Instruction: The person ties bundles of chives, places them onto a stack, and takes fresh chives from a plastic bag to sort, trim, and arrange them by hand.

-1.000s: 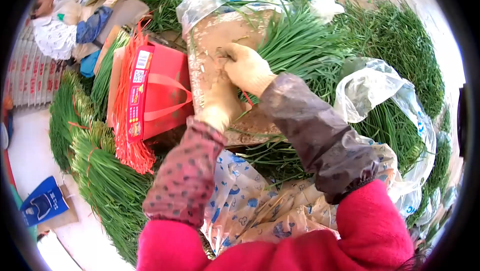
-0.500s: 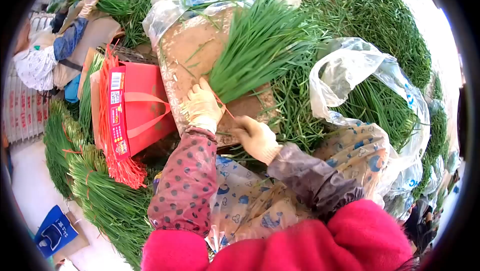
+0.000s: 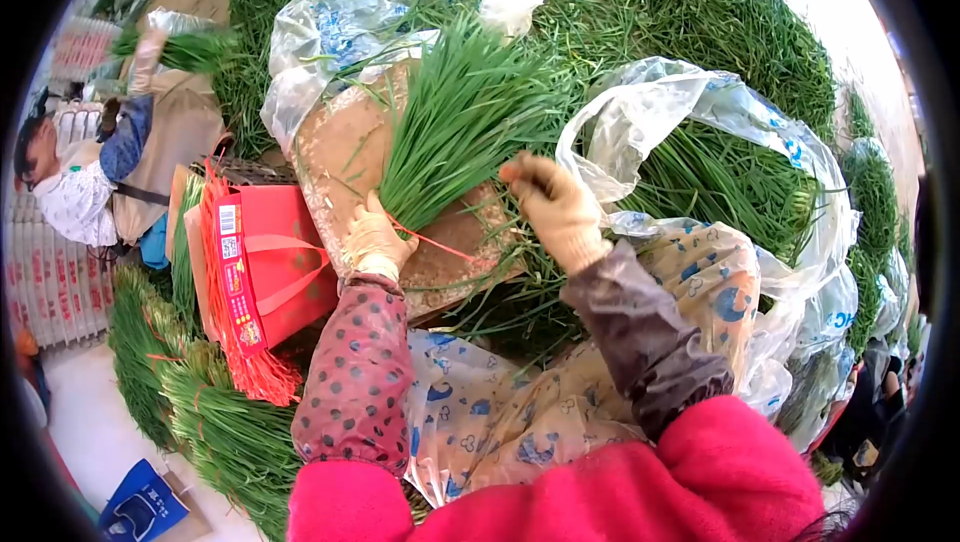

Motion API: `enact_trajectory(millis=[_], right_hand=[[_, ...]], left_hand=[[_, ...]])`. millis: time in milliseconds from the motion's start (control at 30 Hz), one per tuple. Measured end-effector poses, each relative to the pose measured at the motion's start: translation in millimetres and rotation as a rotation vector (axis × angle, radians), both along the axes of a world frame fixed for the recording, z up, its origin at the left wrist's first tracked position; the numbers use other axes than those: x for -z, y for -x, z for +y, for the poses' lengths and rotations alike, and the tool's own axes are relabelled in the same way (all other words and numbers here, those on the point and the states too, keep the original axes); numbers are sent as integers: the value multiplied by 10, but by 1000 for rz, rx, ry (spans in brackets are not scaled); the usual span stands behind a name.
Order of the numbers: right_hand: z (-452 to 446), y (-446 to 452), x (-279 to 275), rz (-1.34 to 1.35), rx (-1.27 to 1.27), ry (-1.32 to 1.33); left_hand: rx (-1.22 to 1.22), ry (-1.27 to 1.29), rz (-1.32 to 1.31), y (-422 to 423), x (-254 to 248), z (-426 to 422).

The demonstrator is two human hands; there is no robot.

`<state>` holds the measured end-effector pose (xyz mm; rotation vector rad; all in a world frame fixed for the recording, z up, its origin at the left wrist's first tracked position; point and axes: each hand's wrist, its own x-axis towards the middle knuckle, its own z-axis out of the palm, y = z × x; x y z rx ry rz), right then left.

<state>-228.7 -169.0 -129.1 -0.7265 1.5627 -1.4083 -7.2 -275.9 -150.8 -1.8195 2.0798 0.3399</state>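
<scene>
My left hand [image 3: 376,242], in a cream glove, is closed around the base of a bunch of long green chives [image 3: 455,127]. The bunch lies on a soil-smeared board [image 3: 345,147], its leaves fanned away from me. From beside the left fingers a thin red tie [image 3: 450,248] trails right across the board. Off to the right of the bunch, my gloved right hand [image 3: 560,210] is raised with its fingers curled together. A spot of orange-red shows at its fingertips; whether that is a held thing I cannot make out.
A red bag [image 3: 285,287] with red strips [image 3: 225,312] stands left of the board. Tied bundles [image 3: 225,432] lie at lower left. Clear plastic [image 3: 790,142] surrounds loose chives at right; a larger heap [image 3: 720,32] lies behind. Another person [image 3: 85,197] handles greens at far left.
My right hand has moved up and right, away from my left hand, and the red tie now lies loose on the board. The left hand still grips the bunch. The view has shifted slightly.
</scene>
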Motion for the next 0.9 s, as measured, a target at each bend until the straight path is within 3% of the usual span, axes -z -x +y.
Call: enact_trajectory(millis=[67, 100, 200, 367, 567, 633, 733, 767, 900], right_hand=[[-175, 185, 35, 325, -9, 49], [-272, 264, -290, 483, -149, -250], [-539, 323, -358, 815, -406, -542], [-760, 306, -270, 964, -565, -517], [-768, 380, -349, 1143, -637, -294], [-733, 393, -335, 1337, -640, -135], [-681, 339, -277, 1266, -532, -129], [-718, 289, -323, 1212, -582, -288], [-786, 136, -309, 1171, -628, -308]], left_hand=[[-10, -25, -3, 20, -42, -23], [-26, -52, -3, 29, -69, -23], [-22, -36, -1, 37, -78, -10], [-12, -18, -13, 39, -77, 3], [-4, -31, -47, 8, -8, 3], [11, -15, -24, 4, 4, 8], [-11, -27, -63, 67, -53, 10], [-11, -26, -64, 61, -41, 14], [6, 5, -48, 35, -16, 25]])
